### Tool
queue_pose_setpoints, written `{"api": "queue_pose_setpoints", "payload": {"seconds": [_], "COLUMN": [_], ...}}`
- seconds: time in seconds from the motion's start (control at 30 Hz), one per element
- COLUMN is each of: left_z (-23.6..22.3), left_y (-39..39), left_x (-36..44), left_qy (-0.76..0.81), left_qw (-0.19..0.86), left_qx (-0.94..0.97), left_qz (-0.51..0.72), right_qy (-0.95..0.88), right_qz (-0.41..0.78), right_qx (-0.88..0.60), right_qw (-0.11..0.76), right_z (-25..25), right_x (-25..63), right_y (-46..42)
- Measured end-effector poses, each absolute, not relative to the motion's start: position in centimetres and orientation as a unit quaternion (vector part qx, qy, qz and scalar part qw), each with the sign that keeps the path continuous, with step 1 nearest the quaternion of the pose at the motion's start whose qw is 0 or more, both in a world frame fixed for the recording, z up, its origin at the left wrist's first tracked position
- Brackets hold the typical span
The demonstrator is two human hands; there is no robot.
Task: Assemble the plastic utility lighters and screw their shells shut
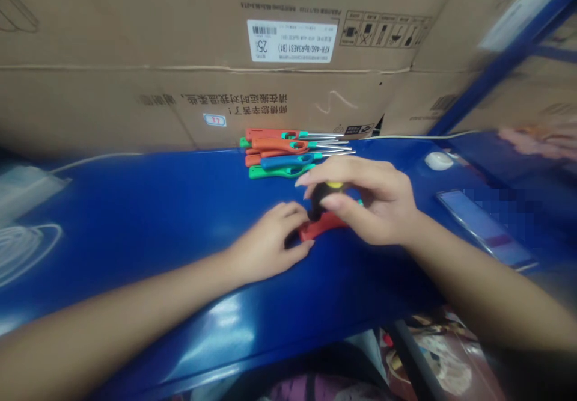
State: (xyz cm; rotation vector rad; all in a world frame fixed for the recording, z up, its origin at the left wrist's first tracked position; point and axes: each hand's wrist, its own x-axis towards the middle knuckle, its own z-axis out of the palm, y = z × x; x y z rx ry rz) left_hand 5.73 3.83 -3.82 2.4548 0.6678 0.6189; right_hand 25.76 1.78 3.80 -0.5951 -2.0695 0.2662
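Observation:
My left hand (273,241) pinches the handle end of a red long-nosed lighter (322,225) lying on the blue table (180,208). My right hand (374,199) is closed around what looks like a stubby black screwdriver (321,198) with a yellow top. Its lower end meets the lighter near my left fingertips; the exact contact is blurred. Part of the red lighter is hidden under my right hand. Just beyond lies a pile of similar lighters, among them an orange one (274,144), a blue one (283,161) and a green one (270,172), their metal nozzles pointing right.
A large cardboard box (135,109) stands along the table's back edge. A phone (484,226) and a white rounded object (439,160) lie at the right, beside a blue metal post (491,64). Coiled white cable (27,247) lies at the far left.

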Motion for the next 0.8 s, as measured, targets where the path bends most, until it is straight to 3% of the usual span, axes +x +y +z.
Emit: {"api": "queue_pose_setpoints", "payload": {"seconds": [0.13,0.33,0.57,0.73,0.8], "left_z": [-3.8,-3.8,-4.1,-3.7,-3.7], "left_y": [3.8,3.9,3.8,3.7,3.7], "left_x": [5.7,5.7,5.6,5.6,5.6], "left_qy": [0.246,0.249,0.243,0.243,0.243], "left_qw": [0.264,0.268,0.254,0.261,0.265], "left_qx": [0.903,0.902,0.907,0.905,0.903], "left_qz": [0.233,0.227,0.232,0.233,0.236], "right_qy": [-0.846,-0.863,-0.830,-0.802,-0.803], "right_qz": [-0.015,0.181,0.000,0.209,0.179], "right_qx": [-0.232,-0.231,-0.258,-0.291,-0.283], "right_qw": [0.481,0.411,0.494,0.477,0.494], "right_z": [3.5,3.3,2.8,2.7,2.7], "right_x": [25.9,26.0,26.2,26.1,26.2], "right_y": [1.9,2.0,2.5,2.6,2.9]}}
